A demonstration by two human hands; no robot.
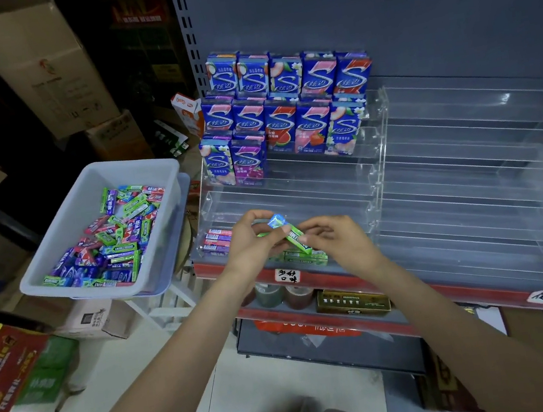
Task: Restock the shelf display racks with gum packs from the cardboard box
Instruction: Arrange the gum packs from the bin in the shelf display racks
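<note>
A green gum pack point(294, 235) is held tilted over the lowest tier of the clear acrylic rack point(374, 171). My left hand point(253, 239) pinches its upper end, where a blue-green pack end point(276, 221) shows. My right hand point(338, 242) pinches its lower end. Beneath them lie green packs point(304, 256) in the front row, with pink and purple packs point(216, 240) at the row's left. Blue gum boxes point(279, 108) fill the rack's upper tiers. A grey plastic tub point(74, 211) at left holds several loose gum packs point(112, 240).
A second clear rack point(481, 157) stands to the right on the red-edged shelf point(410, 277). Below are jars point(270, 296) and a gold box point(351, 300). Cardboard boxes point(44, 63) are stacked at left; printed cartons point(5, 369) lie on the floor.
</note>
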